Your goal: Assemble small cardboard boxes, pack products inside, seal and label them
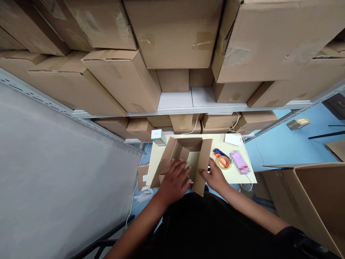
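A small open cardboard box (188, 151) sits on a pale yellow table (215, 138) with its flaps spread outward. My left hand (176, 178) rests flat on the near left flap and reaches into the box opening. My right hand (215, 176) grips the right flap at its near edge. A tape dispenser (222, 160) with an orange core lies just right of the box, close to my right hand.
A small white and green carton (158, 137) stands at the table's far left corner, a white pad (233, 139) at the far right. Shelves stacked with large cardboard boxes (172, 32) rise behind. A big open carton (312, 198) stands at my right, a grey wall at my left.
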The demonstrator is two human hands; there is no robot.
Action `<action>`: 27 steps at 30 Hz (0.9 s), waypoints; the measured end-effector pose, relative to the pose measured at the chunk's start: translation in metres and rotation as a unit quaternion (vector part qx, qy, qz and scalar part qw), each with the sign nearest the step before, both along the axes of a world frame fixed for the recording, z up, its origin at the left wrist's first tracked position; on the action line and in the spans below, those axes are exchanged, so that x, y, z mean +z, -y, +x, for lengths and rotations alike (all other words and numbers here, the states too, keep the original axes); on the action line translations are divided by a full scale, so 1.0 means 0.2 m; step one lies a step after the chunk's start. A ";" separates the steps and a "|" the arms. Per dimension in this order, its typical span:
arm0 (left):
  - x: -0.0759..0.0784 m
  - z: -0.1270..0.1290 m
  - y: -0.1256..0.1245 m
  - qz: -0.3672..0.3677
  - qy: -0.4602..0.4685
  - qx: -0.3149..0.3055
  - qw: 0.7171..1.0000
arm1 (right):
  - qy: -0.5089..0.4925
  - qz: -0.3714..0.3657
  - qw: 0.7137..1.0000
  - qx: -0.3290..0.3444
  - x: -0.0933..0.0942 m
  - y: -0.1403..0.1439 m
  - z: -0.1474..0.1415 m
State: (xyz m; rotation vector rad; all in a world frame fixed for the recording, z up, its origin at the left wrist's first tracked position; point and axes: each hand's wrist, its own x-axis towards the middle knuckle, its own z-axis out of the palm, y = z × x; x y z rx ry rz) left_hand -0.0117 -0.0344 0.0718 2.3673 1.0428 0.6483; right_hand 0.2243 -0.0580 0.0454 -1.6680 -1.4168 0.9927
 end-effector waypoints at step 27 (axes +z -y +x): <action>0.12 -0.19 -0.04 -0.023 -0.152 -0.015 0.988 | 0.049 -0.004 0.999 -0.013 0.03 -0.09 0.10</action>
